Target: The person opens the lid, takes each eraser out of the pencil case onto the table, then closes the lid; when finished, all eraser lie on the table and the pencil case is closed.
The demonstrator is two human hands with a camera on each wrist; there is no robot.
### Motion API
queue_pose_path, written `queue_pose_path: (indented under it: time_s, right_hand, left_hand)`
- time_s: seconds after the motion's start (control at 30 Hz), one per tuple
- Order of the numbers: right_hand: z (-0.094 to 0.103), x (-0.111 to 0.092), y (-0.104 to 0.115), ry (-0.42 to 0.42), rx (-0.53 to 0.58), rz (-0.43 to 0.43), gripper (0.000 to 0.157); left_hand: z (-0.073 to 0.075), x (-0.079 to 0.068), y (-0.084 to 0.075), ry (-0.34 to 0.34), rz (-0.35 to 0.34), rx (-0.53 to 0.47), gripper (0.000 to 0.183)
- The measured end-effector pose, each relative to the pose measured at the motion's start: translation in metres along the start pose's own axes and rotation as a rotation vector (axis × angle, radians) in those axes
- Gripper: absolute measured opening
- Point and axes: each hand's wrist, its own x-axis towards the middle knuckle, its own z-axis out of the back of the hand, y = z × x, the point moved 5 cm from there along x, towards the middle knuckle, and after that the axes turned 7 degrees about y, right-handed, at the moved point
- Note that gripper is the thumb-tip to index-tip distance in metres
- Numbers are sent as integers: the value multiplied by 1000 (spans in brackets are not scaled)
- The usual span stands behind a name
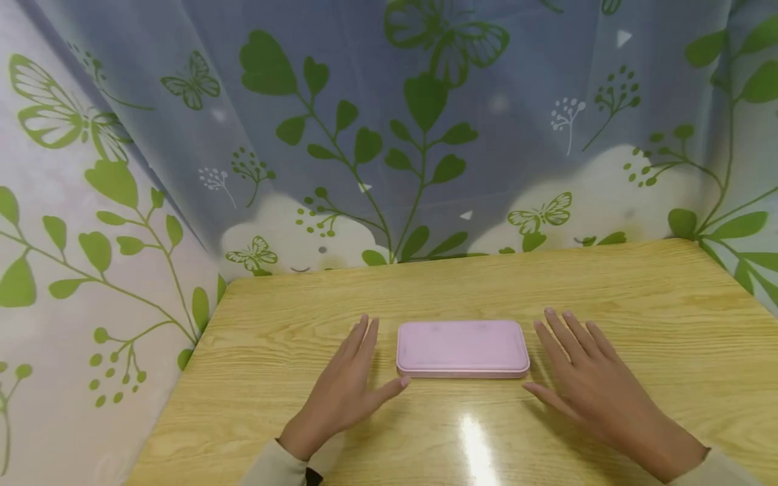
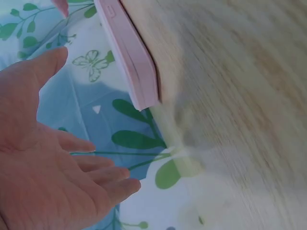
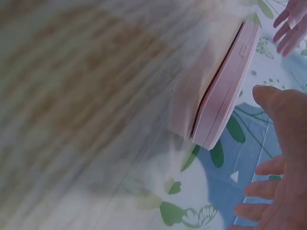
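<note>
A flat pink case with rounded corners and a closed lid lies lengthwise on the wooden table. To its left is my left hand, fingers straight and thumb stretched toward the case's near left corner. On the other side, my right hand has its fingers spread, the thumb pointing at the near right corner. Nothing is held in either hand. The left wrist view shows the palm apart from the case's side, where a small catch shows. In the right wrist view the same catch side faces the camera.
The wood-grain table reaches back to a blue and white curtain printed with green leaves and butterflies. More of this patterned cloth hangs along the left edge. A bright light reflection shines on the tabletop in front of the case.
</note>
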Motion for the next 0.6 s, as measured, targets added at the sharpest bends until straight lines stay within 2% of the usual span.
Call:
queue_pose_path:
  time_s: [0.23,0.37,0.6]
  right_hand:
    - [-5,17,11,17,-16,77,86]
    - [-8,26,17,21,7,118,83]
    - [-11,44,32,-8,41,211,80]
  left_hand:
    - [-7,17,-1,66,-4,-84,105]
    - [-11,26,-5,85,-41,-76,106]
    - [-17,39,-11,80,-77,-58,108]
